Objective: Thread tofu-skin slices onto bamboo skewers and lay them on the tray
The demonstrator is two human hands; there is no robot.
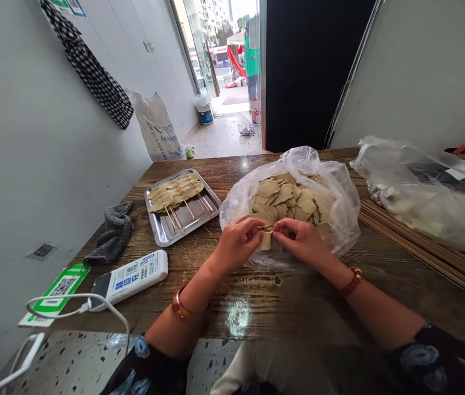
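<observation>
My left hand (237,240) and my right hand (303,240) meet at the near edge of a clear plastic bag (341,186) and together pinch one tan round slice (265,240) between their fingertips. The bag lies open on the wooden table (298,296) and holds a heap of several such tan slices (287,200). A skewer in my hands cannot be made out. To the left stands a metal tray (203,215) with several slices threaded on wooden skewers (177,195).
A bundle of bare wooden skewers (421,249) lies at the right under another plastic bag (425,186). A grey cloth (112,233), a white power bank (131,277) with cable and a green QR card (57,291) sit at the left. An open doorway lies ahead.
</observation>
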